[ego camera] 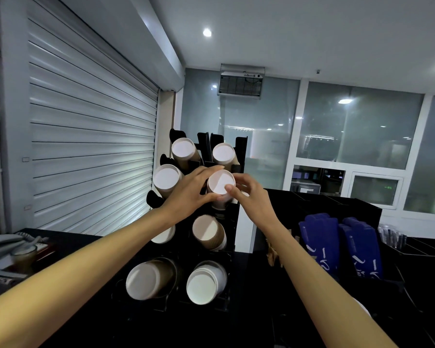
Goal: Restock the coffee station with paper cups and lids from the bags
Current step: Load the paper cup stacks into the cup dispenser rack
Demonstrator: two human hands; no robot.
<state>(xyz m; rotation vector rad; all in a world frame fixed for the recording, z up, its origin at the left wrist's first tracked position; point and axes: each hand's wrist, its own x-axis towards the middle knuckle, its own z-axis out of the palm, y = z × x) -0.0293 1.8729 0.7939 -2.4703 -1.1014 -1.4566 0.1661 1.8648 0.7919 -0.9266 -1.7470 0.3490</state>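
We see a black cup rack (232,156) standing on the dark counter (249,310). Both hands hold one stack of paper cups (221,182) in the rack's right column, second slot from the top. Our left hand (186,194) wraps the stack from 9 o'clock, fingers curled round its side. Our right hand (251,197) pinches its rim from 3 o'clock. More cup stacks (166,179) fill the other slots. Blue sleeves (319,244) stand at 4 o'clock of the rack.
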